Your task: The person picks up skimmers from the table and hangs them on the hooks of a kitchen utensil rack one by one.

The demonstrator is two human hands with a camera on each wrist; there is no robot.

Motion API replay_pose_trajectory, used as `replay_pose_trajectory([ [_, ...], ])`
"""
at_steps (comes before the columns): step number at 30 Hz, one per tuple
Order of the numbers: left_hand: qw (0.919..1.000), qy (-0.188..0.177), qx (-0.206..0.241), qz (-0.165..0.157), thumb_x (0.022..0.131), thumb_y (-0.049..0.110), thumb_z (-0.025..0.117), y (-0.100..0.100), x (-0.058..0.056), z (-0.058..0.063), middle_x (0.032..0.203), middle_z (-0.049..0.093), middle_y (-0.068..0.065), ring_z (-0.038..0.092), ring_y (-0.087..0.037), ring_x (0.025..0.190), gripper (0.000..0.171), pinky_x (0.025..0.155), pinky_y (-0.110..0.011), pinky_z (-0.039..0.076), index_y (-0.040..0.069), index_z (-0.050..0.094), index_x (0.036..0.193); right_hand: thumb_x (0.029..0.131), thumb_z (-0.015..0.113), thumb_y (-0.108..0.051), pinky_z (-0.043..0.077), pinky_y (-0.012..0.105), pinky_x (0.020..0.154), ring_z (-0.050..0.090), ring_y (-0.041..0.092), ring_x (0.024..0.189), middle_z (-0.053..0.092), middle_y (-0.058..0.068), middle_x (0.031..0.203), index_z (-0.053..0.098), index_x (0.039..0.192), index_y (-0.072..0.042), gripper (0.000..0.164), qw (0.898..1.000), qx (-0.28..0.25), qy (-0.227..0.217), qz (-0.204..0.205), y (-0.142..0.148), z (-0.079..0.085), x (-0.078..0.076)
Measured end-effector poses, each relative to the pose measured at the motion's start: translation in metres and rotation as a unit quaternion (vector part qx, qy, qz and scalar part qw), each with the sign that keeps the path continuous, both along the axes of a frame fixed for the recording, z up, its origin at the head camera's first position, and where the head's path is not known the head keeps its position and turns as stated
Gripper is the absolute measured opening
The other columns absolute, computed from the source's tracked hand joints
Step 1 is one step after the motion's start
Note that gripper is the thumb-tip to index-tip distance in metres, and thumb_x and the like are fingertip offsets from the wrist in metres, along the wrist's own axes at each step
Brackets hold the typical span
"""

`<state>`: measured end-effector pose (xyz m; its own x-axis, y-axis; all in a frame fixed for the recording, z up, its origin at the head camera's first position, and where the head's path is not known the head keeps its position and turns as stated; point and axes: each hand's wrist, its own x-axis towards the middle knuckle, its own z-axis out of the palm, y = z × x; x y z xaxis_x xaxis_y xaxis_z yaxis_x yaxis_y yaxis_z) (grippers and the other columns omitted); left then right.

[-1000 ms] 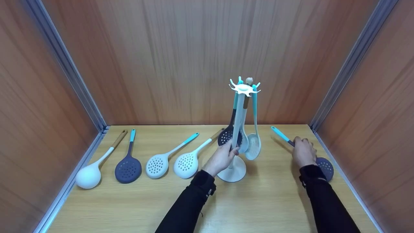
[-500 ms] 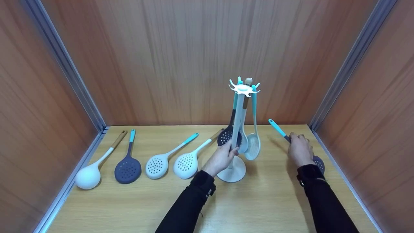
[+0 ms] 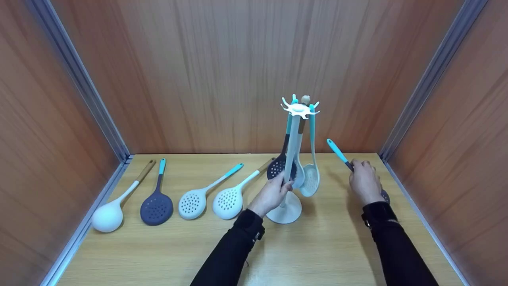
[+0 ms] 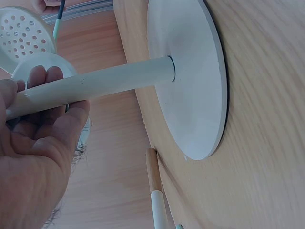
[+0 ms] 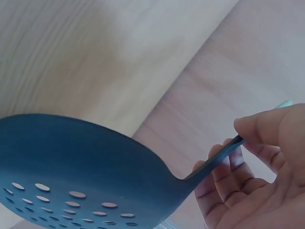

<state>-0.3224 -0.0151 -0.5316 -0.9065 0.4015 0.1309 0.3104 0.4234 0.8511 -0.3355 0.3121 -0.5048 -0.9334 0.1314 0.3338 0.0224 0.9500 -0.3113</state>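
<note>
My left hand [image 3: 272, 194] grips the pole of a white utensil stand [image 3: 293, 147], low above its round base [image 4: 195, 81]. From the stand's hooks hang a dark skimmer [image 3: 275, 170] with a turquoise handle, a pale utensil [image 3: 299, 174] with a brown handle partly behind the pole, and a pale skimmer [image 3: 311, 181] with a turquoise handle. On the right, my right hand [image 3: 365, 180] pinches the neck of another dark skimmer [image 5: 86, 162] between thumb and fingers. Its turquoise handle points up and left, and its perforated head is mostly behind the hand in the head view.
Left of the stand lie a white ladle [image 3: 108, 216] with a wooden handle, a dark skimmer [image 3: 157, 208], a white skimmer [image 3: 193, 204] with a turquoise handle and one [image 3: 228, 203] with a wooden handle. Wood-grain panels [image 3: 238, 79] enclose the table's back and sides.
My right hand has lifted the dark skimmer and moved it a little left and toward the back, its handle tip rising. My left hand and the stand stay in place.
</note>
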Motion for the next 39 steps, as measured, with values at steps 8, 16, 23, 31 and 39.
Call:
replay_pose_trajectory([
  [8, 1.0, -0.004, 0.005, -0.002, 0.113, 0.035, 0.048, -0.001, 0.001, 0.001, 0.114, 0.075, 0.0, 0.072, -0.015, 0.113, 0.015, 0.1, -0.044, 0.06, 0.023, 0.056, 0.118, 0.103, 0.056, -0.006, 0.052, 0.066, 0.075, 0.062, 0.052, 0.105, 0.063, 0.027, 0.112, 0.059, 0.131, -0.005, 0.028, 1.0, 0.0, 0.025, 0.012, -0.013, 0.012, 0.004],
  [16, 0.9999, -0.014, 0.004, 0.002, 0.113, 0.036, 0.047, 0.0, 0.0, 0.0, 0.115, 0.076, 0.001, 0.072, -0.015, 0.114, 0.015, 0.101, -0.046, 0.059, 0.025, 0.055, 0.119, 0.102, 0.059, -0.005, 0.051, 0.065, 0.069, 0.062, 0.052, 0.098, 0.062, 0.026, 0.108, 0.058, 0.127, -0.002, 0.026, 0.996, 0.01, 0.079, 0.036, -0.027, 0.024, 0.008],
  [23, 0.9999, 0.01, 0.005, -0.003, 0.113, 0.031, 0.049, 0.001, 0.001, 0.001, 0.116, 0.077, -0.004, 0.074, -0.017, 0.112, 0.015, 0.101, -0.044, 0.059, 0.021, 0.056, 0.121, 0.099, 0.063, -0.003, 0.05, 0.063, 0.068, 0.063, 0.051, 0.095, 0.062, 0.024, 0.105, 0.059, 0.124, -0.003, 0.025, 0.994, 0.007, 0.101, 0.048, -0.035, 0.034, 0.011],
  [31, 1.0, 0.0, 0.004, 0.001, 0.113, 0.033, 0.048, 0.001, 0.0, 0.0, 0.115, 0.077, -0.001, 0.073, -0.017, 0.115, 0.018, 0.103, -0.045, 0.06, 0.022, 0.056, 0.124, 0.1, 0.062, -0.004, 0.052, 0.064, 0.072, 0.063, 0.05, 0.099, 0.062, 0.023, 0.108, 0.057, 0.125, -0.005, 0.026, 0.994, -0.009, 0.099, 0.045, -0.044, 0.042, 0.015],
  [39, 1.0, -0.008, 0.006, 0.0, 0.113, 0.034, 0.048, 0.001, -0.001, -0.001, 0.115, 0.076, 0.0, 0.073, -0.017, 0.115, 0.015, 0.102, -0.045, 0.06, 0.024, 0.056, 0.12, 0.1, 0.062, -0.004, 0.055, 0.06, 0.074, 0.065, 0.046, 0.098, 0.062, 0.021, 0.107, 0.057, 0.128, -0.003, 0.028, 0.992, -0.006, 0.112, 0.058, -0.051, 0.052, 0.021],
])
